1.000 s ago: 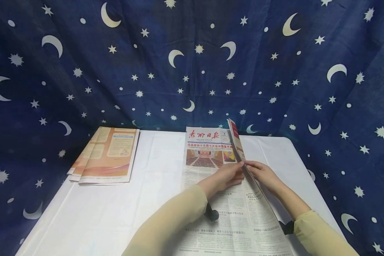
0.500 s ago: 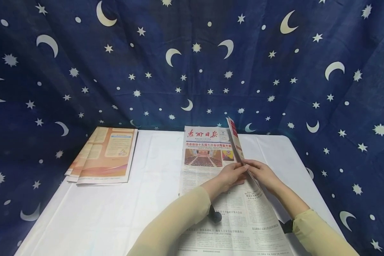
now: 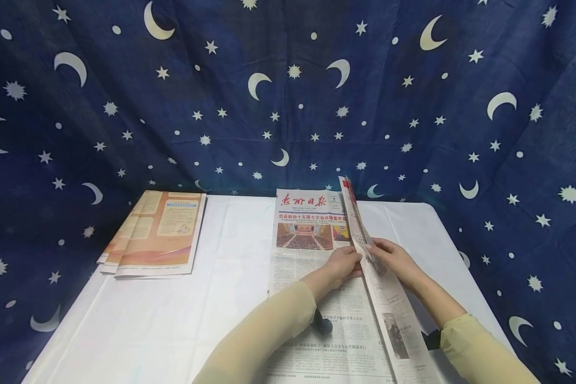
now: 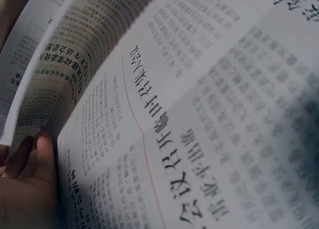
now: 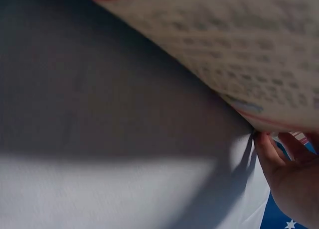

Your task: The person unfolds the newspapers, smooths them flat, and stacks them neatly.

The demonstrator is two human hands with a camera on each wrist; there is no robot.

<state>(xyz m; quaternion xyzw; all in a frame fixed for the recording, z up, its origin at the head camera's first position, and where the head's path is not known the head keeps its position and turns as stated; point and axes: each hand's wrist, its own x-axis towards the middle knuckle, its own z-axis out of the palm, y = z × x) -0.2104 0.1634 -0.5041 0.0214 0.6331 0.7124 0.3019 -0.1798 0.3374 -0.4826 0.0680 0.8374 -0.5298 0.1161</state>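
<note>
A long printed newspaper (image 3: 312, 314) lies lengthwise on the white-covered table, a red-lettered masthead at its far end. Its right side is raised and turned leftward as a narrow flap (image 3: 389, 304), which shows small text and a dark photo. My left hand (image 3: 341, 266) pinches the flap's left edge about midway along; in the left wrist view its fingertips (image 4: 44, 144) sit by the curving page. On the flap's other side, my right hand (image 3: 398, 264) holds the paper. The right wrist view has this hand (image 5: 294, 184) at the sheet's lower edge, its fingers partly hidden.
A stack of folded orange printed papers (image 3: 160, 234) lies at the table's far left. White cloth (image 3: 173, 325) covers the table. Behind it hangs a dark blue curtain (image 3: 240, 106) with moons and stars.
The newspaper's right flap has tipped over to the left, so its other printed face now shows. My left hand has shifted slightly left; my right hand has drawn slightly right along the paper.
</note>
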